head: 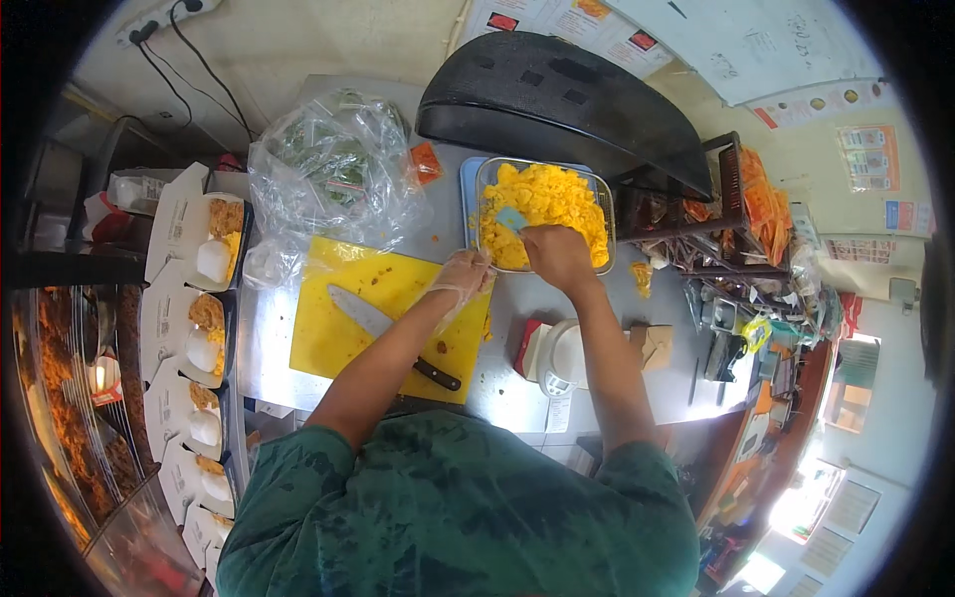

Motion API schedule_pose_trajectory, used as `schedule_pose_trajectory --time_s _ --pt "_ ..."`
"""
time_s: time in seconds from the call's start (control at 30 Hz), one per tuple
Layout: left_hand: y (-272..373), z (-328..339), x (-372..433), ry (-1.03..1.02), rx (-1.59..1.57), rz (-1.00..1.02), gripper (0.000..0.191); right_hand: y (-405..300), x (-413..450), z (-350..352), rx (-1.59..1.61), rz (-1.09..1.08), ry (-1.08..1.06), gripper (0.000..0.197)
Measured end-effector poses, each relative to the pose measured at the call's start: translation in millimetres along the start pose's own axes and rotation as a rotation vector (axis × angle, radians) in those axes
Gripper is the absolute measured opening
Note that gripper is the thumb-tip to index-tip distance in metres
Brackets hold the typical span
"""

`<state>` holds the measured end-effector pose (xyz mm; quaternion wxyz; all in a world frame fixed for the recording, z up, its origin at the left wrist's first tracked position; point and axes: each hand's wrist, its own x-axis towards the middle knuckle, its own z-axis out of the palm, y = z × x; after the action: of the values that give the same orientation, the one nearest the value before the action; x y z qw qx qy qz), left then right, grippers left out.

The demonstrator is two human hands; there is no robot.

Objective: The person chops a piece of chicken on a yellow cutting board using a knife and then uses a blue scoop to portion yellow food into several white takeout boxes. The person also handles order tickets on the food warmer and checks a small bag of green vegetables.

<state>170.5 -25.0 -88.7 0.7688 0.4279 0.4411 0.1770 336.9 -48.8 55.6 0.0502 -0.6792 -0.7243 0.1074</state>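
Observation:
A wire-rimmed basket (pixel 613 224) full of yellow scrambled egg (pixel 556 198) stands on a blue tray (pixel 468 179). My right hand (pixel 556 254) grips a utensil with a light-blue blade (pixel 512 219), which rests on the egg at the basket's left side. My left hand (pixel 464 272), in a clear plastic glove, is at the basket's lower left corner; whether it grips the rim cannot be made out. Beneath my left forearm lies a yellow cutting board (pixel 321 328) with brown crumbs and a kitchen knife with a black handle (pixel 436 373).
Open food boxes (pixel 168 321) with rice, egg and fried pieces line the left side. A plastic bag of greens (pixel 336 164) lies behind the board. A white kitchen scale (pixel 561 354) stands below my right hand. A black domed cover (pixel 559 97) and a dark rack (pixel 735 216) stand behind.

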Motion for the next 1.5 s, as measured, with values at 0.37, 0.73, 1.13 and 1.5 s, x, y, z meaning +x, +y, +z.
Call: schedule_pose_trajectory --time_s 0.37,0.73,1.13,1.5 --pt "11 6 1 -0.008 0.13 -0.049 0.037 23 -5 30 -0.017 -0.089 -0.115 0.014" --pt "47 10 -23 0.01 0.353 -0.055 0.04 20 20 32 -0.235 -0.104 -0.075 0.016" --pt "23 6 -4 0.105 0.183 -0.034 0.029 18 -26 34 -0.034 -0.134 -0.195 0.014" --pt "24 0 1 0.138 0.403 -0.01 0.021 25 -27 51 0.766 0.321 -0.13 0.022"
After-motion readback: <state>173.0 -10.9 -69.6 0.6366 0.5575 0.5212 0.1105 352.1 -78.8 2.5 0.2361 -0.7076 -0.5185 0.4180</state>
